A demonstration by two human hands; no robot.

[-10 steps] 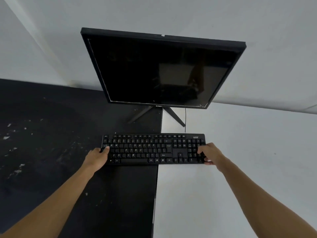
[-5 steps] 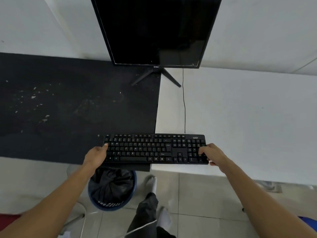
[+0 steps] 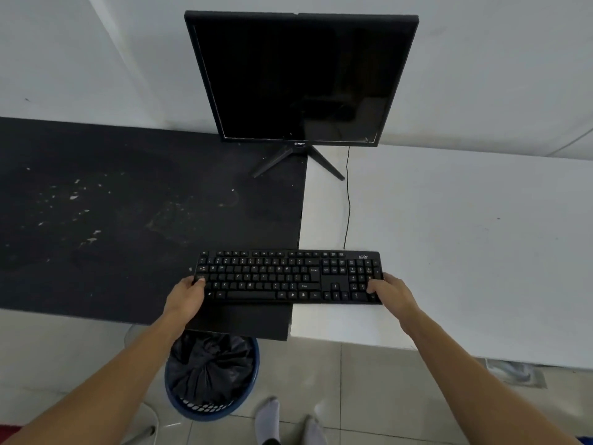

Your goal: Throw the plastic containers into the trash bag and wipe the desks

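On my feed there's a plain white wall (image 3: 96, 59) at the back, and a black bench (image 3: 128, 226) flecked with pale specks on the left, butted right against a white bench (image 3: 481, 239) on the right. The floor (image 3: 385, 393) below is pale grey tile. Light looks soft and even.

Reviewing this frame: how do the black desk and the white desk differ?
The black desk lies left, the white desk right. The black desk is scattered with pale specks and smudges; the white desk shows almost none. The thin cable runs over the white desk, not the black desk. Shared: they meet edge to edge, and the keyboard and monitor stand straddle both.
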